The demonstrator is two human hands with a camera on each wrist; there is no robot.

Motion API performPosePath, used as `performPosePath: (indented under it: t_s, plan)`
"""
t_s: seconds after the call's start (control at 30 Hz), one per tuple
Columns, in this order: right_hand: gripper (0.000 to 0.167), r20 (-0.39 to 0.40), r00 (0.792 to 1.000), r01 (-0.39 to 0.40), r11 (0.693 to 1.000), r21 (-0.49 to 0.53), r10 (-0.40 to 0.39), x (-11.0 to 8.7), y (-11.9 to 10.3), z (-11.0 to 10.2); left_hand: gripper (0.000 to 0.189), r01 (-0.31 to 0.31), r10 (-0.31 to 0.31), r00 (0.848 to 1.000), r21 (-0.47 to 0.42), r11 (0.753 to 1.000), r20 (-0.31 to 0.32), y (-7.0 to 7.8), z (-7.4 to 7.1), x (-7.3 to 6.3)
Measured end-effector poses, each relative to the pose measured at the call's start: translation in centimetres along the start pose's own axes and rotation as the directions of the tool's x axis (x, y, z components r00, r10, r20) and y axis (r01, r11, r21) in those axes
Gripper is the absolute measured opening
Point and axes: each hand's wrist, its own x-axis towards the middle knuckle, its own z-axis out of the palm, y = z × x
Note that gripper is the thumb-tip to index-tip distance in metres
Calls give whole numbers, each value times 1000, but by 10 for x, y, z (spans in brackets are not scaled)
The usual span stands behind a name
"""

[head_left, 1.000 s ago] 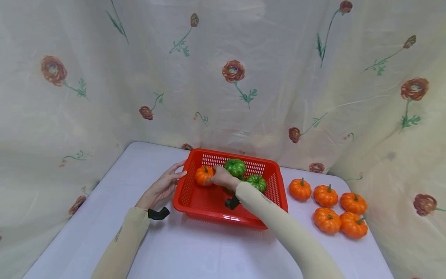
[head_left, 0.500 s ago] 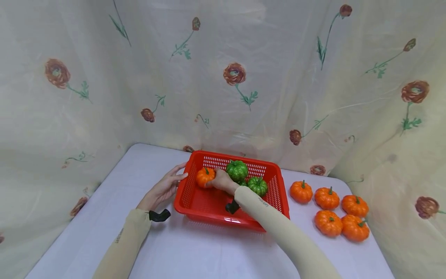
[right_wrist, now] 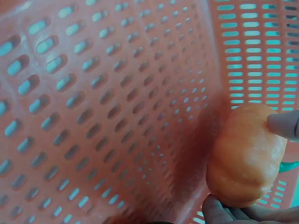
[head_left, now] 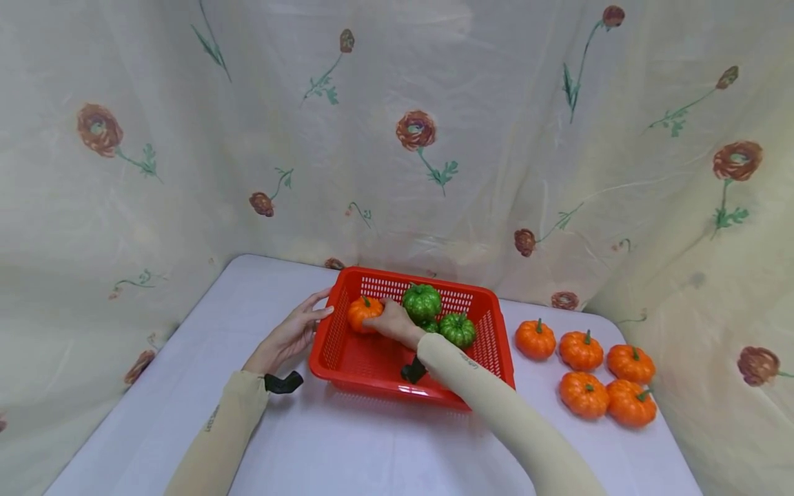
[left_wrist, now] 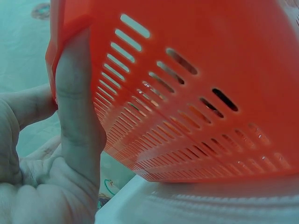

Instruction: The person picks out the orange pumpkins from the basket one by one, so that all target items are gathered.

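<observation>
Head view shows little change from a second ago: the right hand (head_left: 391, 319) has stayed inside the red basket (head_left: 372, 358) with its fingers on the orange pumpkin (head_left: 363, 312), and pumpkin and hand sit at almost the same spot by the basket's far left corner. The left hand (head_left: 291, 333) is likewise where it was, against the outside of the basket's left wall, fingers nearly straight and the thumb laid along the rim, pressing rather than clasping.

The orange pumpkin lies at the right hand's fingertips, on the side away from the wrist, close to the left wall. From the right wrist camera, one fingertip (right_wrist: 284, 125) rests on the pumpkin's upper right side and another (right_wrist: 219, 210) comes under it from below, so the hand is curled round the pumpkin and grasping it; whether the pumpkin rests on the basket floor or is lifted just off it cannot be told. From the left wrist camera, the thumb (left_wrist: 77, 112) runs up the slotted wall to the rim.

Just to the right of the hand, two green pumpkins (head_left: 422, 301) sit in the basket near its far wall, with a third partly hidden between them. Five more orange pumpkins (head_left: 583, 372) lie grouped on the white table (head_left: 347, 448), right of the basket and apart from it
</observation>
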Motion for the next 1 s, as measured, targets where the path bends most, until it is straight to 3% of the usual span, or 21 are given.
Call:
performPosePath:
  t_s: [0.3,0.57,0.8,1.0]
  plan:
    - [65,41,998,38,999,-5,-37,-13,-8,-14,61,2,-2,1000,5,1000,-18,0,2,0]
    - [67,146,989,28,998,50,-35,-36,-14,-51,66,0,0,999,6,1000,-35,-1,2,-1]
    - [61,192,980,39,996,81,-54,-67,-11,-81,65,-19,19,1000,-3,1000,-14,-2,4,0]
    - [62,166,985,32,999,37,-37,-96,0,-103,66,-21,21,1000,11,1000,-13,-3,4,0]
